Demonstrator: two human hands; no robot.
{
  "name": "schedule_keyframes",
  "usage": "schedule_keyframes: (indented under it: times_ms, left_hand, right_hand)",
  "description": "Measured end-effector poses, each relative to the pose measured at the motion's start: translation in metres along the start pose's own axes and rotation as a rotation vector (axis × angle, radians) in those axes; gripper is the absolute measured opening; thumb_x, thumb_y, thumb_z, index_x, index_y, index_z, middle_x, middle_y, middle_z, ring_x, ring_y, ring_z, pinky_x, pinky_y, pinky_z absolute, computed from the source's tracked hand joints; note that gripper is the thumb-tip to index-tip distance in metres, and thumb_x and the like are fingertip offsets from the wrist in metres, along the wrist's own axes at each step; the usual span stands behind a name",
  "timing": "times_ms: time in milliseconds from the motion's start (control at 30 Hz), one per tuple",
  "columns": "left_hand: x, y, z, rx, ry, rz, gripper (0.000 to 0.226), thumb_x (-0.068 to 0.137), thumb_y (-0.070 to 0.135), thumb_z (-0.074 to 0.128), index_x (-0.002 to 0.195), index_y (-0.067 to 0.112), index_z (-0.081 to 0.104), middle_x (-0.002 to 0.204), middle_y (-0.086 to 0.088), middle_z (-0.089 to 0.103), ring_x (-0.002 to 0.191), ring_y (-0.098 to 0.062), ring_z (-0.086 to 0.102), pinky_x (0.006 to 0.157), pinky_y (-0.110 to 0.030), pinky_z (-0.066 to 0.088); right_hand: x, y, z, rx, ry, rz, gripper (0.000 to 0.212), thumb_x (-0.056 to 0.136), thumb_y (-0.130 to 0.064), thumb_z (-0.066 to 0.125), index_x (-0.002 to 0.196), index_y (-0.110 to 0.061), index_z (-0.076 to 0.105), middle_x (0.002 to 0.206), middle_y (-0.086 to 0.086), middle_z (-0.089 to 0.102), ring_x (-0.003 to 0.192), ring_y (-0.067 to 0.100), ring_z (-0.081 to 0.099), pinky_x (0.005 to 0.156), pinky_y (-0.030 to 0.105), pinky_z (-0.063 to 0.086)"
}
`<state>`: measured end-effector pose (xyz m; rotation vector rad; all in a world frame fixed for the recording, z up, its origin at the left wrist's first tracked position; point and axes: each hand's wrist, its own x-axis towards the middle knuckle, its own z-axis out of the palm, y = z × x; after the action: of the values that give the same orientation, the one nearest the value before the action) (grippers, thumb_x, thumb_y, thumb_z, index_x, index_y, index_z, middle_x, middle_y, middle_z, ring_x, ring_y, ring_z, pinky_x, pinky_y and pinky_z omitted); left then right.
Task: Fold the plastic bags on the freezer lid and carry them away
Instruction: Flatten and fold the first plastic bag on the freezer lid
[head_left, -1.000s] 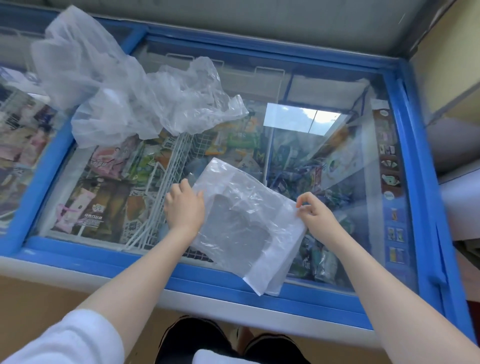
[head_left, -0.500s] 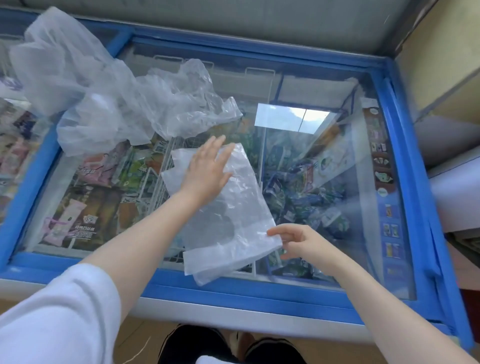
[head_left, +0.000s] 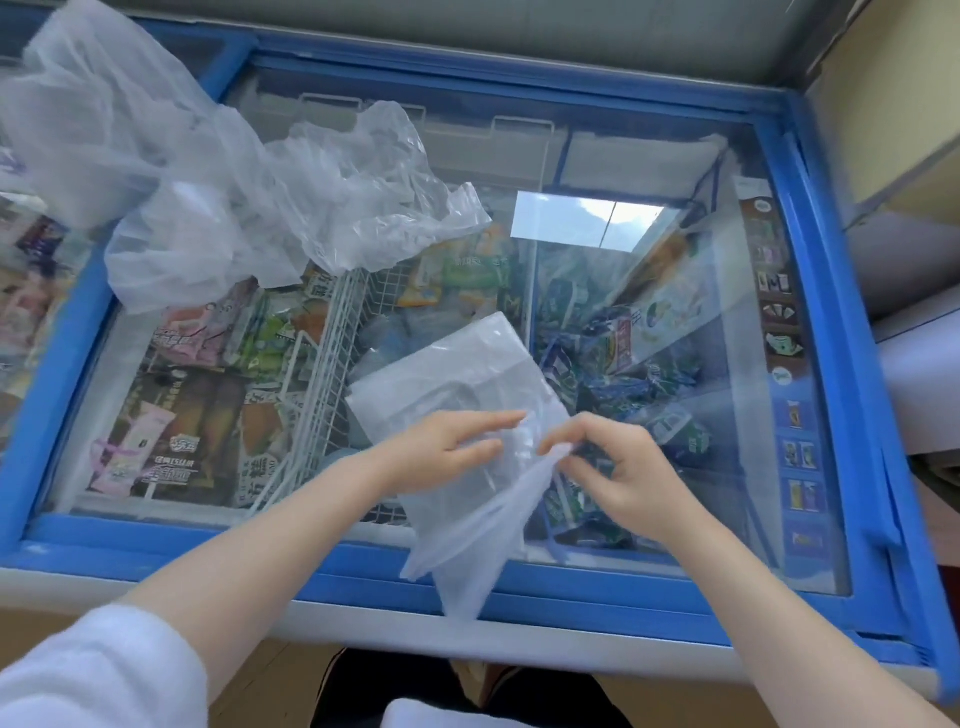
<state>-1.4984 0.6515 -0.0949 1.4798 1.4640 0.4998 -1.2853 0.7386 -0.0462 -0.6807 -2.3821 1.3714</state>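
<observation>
The right hand (head_left: 631, 470) pinches a bunched edge of the folded plastic bag (head_left: 457, 384) between thumb and curled fingers, lifting a thin, translucent flap that sags below the pinch and drapes down over the blue front rim of the freezer lid (head_left: 649, 582). Just left of that pinch the left hand (head_left: 441, 452) lies with fingers stretched nearly straight, pressing the bag flat against the glass. Above both hands the rest of the bag lies on the lid as a smooth, milky, roughly rectangular sheet with soft creases. Well up and to the left of the grip, a heap of crumpled plastic bags (head_left: 249, 202) sits loose on the glass, clear, wrinkled and billowy, spilling over the lid's blue divider. Under the glass, colourful packets lie in white wire baskets (head_left: 332, 364). A white sleeve (head_left: 93, 670) covers the left upper arm.
</observation>
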Motion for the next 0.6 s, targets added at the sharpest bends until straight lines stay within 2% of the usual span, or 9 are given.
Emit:
schedule_keyframes:
  times_ms: [67,100,167,267,333,400,500,533,600]
  left_hand:
    - [-0.013,0.003,-0.022,-0.250,0.001,-0.173,0.043,0.081,0.068,0.046,0.118,0.048,0.055,0.125,0.031,0.051,0.128,0.002,0.039,0.101,-0.011,0.029]
    - [-0.024,0.003,-0.033,-0.369,-0.009,-0.252,0.060,0.066,0.085,0.043,0.109,0.048,0.061,0.119,0.034,0.055,0.127,0.000,0.043,0.099,-0.010,0.032]
    - [-0.042,0.000,-0.047,-0.490,-0.042,-0.318,0.087,0.050,0.096,0.036,0.110,0.039,0.063,0.110,0.025,0.064,0.114,0.000,0.055,0.094,-0.013,0.040]
    - [-0.069,0.016,-0.060,-0.389,-0.115,-0.401,0.077,0.063,0.068,0.051,0.129,0.028,0.050,0.098,0.023,0.068,0.094,0.006,0.062,0.093,-0.021,0.044]
    - [-0.072,0.026,-0.063,-0.164,-0.071,-0.438,0.063,0.072,0.058,0.059,0.128,0.033,0.047,0.105,0.018,0.062,0.099,0.001,0.059,0.090,-0.021,0.043]
    - [-0.068,0.025,-0.061,0.058,-0.014,-0.462,0.044,0.082,0.049,0.062,0.119,0.026,0.053,0.095,0.011,0.059,0.089,-0.006,0.057,0.075,-0.019,0.041]
    - [-0.055,0.016,-0.056,0.204,0.140,-0.430,0.022,0.090,0.030,0.055,0.083,0.009,0.057,0.073,0.001,0.053,0.072,-0.018,0.051,0.058,-0.026,0.034]
    - [-0.051,0.015,-0.054,0.221,0.196,-0.430,0.022,0.091,0.027,0.053,0.082,0.007,0.057,0.079,-0.002,0.056,0.079,-0.021,0.053,0.064,-0.029,0.038]
    - [-0.042,0.010,-0.048,0.333,0.306,-0.422,0.022,0.094,0.026,0.047,0.099,0.009,0.060,0.110,-0.002,0.055,0.107,-0.022,0.048,0.089,-0.035,0.040]
  right_hand:
    - [0.016,-0.004,0.000,0.034,0.040,0.033,0.026,0.087,-0.033,0.048,0.085,-0.010,0.059,0.067,0.006,0.058,0.059,0.022,0.051,0.055,0.027,0.037]
    - [0.024,-0.006,0.001,0.044,0.067,0.036,0.027,0.087,-0.033,0.048,0.085,-0.007,0.057,0.066,0.008,0.056,0.058,0.019,0.049,0.056,0.023,0.035]
    - [0.040,-0.009,0.004,0.067,0.112,0.055,0.020,0.089,-0.025,0.051,0.085,-0.006,0.054,0.067,0.002,0.055,0.062,0.004,0.048,0.059,0.013,0.034]
    - [0.062,-0.005,0.013,0.021,0.126,0.175,0.009,0.091,-0.012,0.055,0.084,-0.011,0.050,0.069,-0.007,0.054,0.065,-0.007,0.051,0.060,0.008,0.036]
    - [0.072,0.005,0.019,-0.022,0.134,0.276,0.009,0.092,-0.013,0.054,0.084,-0.015,0.050,0.072,-0.006,0.056,0.066,-0.007,0.052,0.059,0.009,0.036]
    - [0.079,0.014,0.023,-0.087,0.131,0.345,0.008,0.093,-0.018,0.052,0.086,-0.014,0.050,0.077,-0.003,0.057,0.070,0.004,0.050,0.059,0.015,0.034]
    - [0.091,0.024,0.025,-0.199,0.096,0.415,0.012,0.096,-0.021,0.046,0.085,-0.016,0.049,0.083,-0.004,0.051,0.080,0.015,0.045,0.062,0.027,0.030]
    - [0.095,0.025,0.025,-0.220,0.098,0.441,0.017,0.096,-0.021,0.045,0.080,-0.018,0.045,0.080,-0.004,0.048,0.080,0.016,0.042,0.061,0.027,0.028]
    - [0.102,0.029,0.026,-0.259,0.130,0.460,0.029,0.097,-0.020,0.044,0.068,-0.021,0.035,0.069,-0.005,0.038,0.071,0.017,0.036,0.055,0.026,0.025]
